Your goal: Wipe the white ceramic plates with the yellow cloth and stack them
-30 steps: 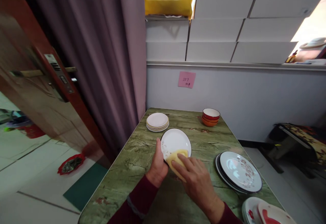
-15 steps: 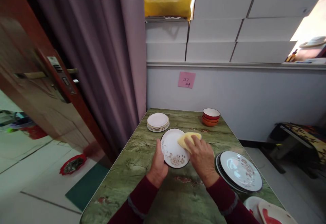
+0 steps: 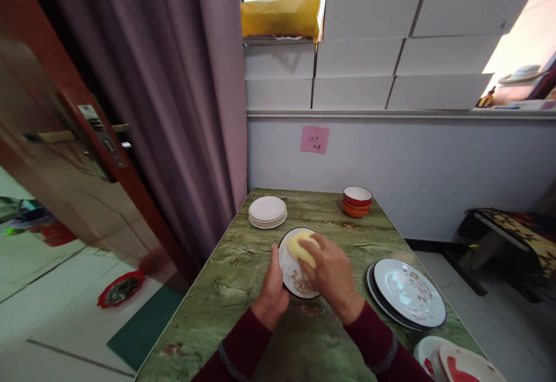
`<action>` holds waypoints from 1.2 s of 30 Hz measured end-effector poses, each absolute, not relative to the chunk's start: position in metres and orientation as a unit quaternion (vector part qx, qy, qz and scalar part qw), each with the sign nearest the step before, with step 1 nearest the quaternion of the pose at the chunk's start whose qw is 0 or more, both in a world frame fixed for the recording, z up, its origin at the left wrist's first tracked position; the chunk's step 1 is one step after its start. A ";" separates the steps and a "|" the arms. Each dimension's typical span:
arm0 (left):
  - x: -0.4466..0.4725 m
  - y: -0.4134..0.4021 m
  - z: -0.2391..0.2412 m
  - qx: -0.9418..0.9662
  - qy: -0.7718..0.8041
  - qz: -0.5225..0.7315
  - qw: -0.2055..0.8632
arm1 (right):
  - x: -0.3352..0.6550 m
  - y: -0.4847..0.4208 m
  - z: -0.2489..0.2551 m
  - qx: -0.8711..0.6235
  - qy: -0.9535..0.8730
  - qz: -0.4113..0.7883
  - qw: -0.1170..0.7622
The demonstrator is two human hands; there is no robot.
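My left hand grips the left edge of a small white plate with a dark rim and brown flowers, held tilted above the table. My right hand is closed on a yellow cloth, which presses against the upper part of the plate's face. The right hand hides the plate's right side. To the right lies a stack of larger flowered plates with dark rims. Farther off at the left is a stack of plain white plates.
The green wood-patterned table reaches to the wall. Stacked red and orange bowls stand at its far right corner. White dishes with red designs sit at the near right. A wooden door and a purple curtain are on the left.
My right hand has moved left with the yellow cloth, from the plate's right edge onto its face. The view has shifted slightly. My left hand keeps its hold on the plate.
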State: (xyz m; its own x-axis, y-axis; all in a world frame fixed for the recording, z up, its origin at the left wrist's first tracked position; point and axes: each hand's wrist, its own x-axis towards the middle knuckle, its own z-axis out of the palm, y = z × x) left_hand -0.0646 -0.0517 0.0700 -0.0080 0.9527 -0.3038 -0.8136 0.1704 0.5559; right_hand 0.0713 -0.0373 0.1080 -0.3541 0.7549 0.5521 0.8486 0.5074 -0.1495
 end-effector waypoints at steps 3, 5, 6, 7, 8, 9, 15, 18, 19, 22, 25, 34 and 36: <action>-0.070 -0.051 0.070 0.100 0.306 0.637 0.700 | 0.089 -0.026 0.115 -0.527 -0.786 -0.155 0.284; -0.069 -0.050 0.072 0.098 0.304 0.637 0.702 | 0.092 -0.025 0.115 -0.523 -0.778 -0.220 0.269; -0.066 -0.050 0.073 0.097 0.303 0.635 0.703 | 0.091 -0.027 0.113 -0.508 -0.784 -0.241 0.262; -0.064 -0.050 0.075 0.097 0.300 0.635 0.705 | 0.088 -0.029 0.110 -0.489 -0.795 -0.253 0.257; -0.061 -0.049 0.077 0.097 0.295 0.635 0.708 | 0.084 -0.033 0.106 -0.468 -0.807 -0.255 0.256; -0.058 -0.049 0.079 0.098 0.291 0.635 0.709 | 0.080 -0.037 0.102 -0.448 -0.819 -0.247 0.261; -0.061 -0.052 0.088 0.120 0.313 0.635 0.696 | 0.078 -0.061 0.093 -0.354 -0.886 -0.067 0.293; -0.067 -0.053 0.089 0.123 0.311 0.633 0.698 | 0.089 -0.062 0.091 -0.320 -0.895 0.014 0.311; -0.067 -0.053 0.089 0.124 0.313 0.638 0.693 | 0.093 -0.060 0.088 -0.320 -0.888 0.043 0.327; -0.067 -0.052 0.090 0.127 0.314 0.650 0.680 | 0.098 -0.054 0.080 -0.340 -0.853 0.102 0.382; -0.065 -0.054 0.093 0.128 0.309 0.646 0.686 | 0.098 -0.052 0.078 -0.354 -0.842 0.064 0.401; -0.057 -0.066 0.090 0.157 0.341 0.629 0.680 | 0.076 -0.076 0.073 -0.393 -0.845 0.075 0.355; -0.056 -0.067 0.086 0.157 0.354 0.631 0.672 | 0.071 -0.081 0.061 -0.404 -0.835 0.077 0.366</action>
State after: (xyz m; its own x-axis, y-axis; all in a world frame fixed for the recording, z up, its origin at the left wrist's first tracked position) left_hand -0.0560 -0.0670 0.0857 -0.0466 0.9596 -0.2776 -0.7377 0.1543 0.6573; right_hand 0.0705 -0.0810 0.0607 -0.4059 0.7310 0.5486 0.6188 0.6615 -0.4236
